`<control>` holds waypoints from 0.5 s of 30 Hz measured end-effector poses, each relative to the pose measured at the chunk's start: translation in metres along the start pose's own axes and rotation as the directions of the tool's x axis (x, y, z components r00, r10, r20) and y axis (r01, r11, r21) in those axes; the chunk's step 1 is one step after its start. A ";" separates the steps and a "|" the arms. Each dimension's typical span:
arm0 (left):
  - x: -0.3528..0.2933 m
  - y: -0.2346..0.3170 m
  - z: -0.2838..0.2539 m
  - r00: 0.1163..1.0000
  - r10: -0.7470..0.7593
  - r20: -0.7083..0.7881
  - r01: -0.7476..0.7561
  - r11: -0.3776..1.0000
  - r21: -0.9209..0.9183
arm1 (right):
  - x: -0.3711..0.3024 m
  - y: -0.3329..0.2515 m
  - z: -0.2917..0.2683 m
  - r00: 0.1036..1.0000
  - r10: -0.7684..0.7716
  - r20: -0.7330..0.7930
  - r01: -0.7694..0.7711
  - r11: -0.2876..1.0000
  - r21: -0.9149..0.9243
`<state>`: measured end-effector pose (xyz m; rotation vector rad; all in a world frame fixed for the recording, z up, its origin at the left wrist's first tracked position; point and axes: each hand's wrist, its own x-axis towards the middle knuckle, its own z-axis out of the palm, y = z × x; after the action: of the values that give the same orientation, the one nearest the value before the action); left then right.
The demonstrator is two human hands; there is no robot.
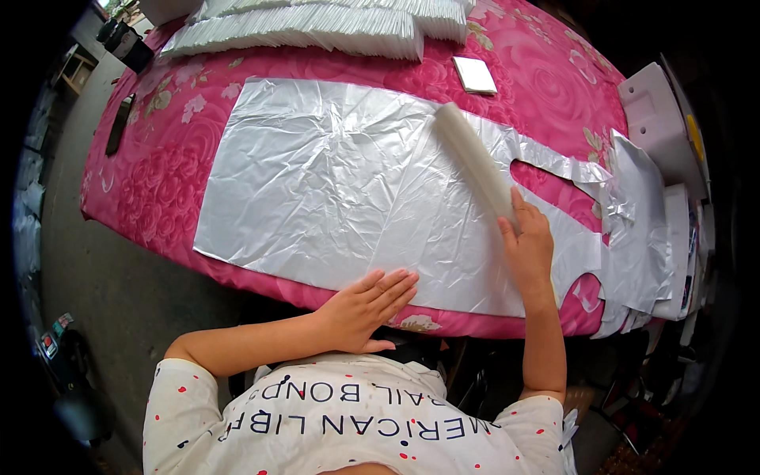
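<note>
A shiny whitish plastic sheet [317, 182] lies wrinkled across the table, with rounded cutouts and strap-like strips at its right end. My right hand [529, 237] grips the near end of a pale, smooth rod [475, 154]. The rod lies slantwise over the sheet, its far end pointing away and to the left; motion blurs it slightly. Flat on the sheet's near edge rests my left hand [370, 305], holding nothing, its fingers stretched to the right.
Stacks of folded white plastic [301, 36] line the table's far side. A small white square pad [474, 75] lies nearby. At left are a dark phone-like object [119, 125] and a black bottle [124, 45]. More plastic [640, 222] hangs by white boxes [661, 127] at right. Pink floral cloth [162, 178] covers the table.
</note>
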<state>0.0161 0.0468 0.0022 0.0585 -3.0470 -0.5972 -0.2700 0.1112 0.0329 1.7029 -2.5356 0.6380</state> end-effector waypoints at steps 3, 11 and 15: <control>0.000 -0.009 -0.009 0.998 0.056 -0.005 -0.056 0.998 -0.041 | 0.008 0.050 -0.011 0.976 0.211 -0.058 -0.213 0.977 -0.023; -0.001 -0.002 0.005 0.996 0.054 0.076 -0.071 0.969 0.238 | -0.032 -0.054 -0.013 0.907 -0.368 0.205 0.301 0.906 0.297; -0.004 0.010 0.009 0.997 0.038 0.063 -0.054 0.963 0.264 | -0.024 -0.074 0.008 0.852 -0.501 0.150 0.453 0.850 0.270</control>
<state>0.0195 0.0594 -0.0025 -0.0227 -3.1525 -0.1859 -0.1927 0.1056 0.0436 2.4904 -2.0600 0.7517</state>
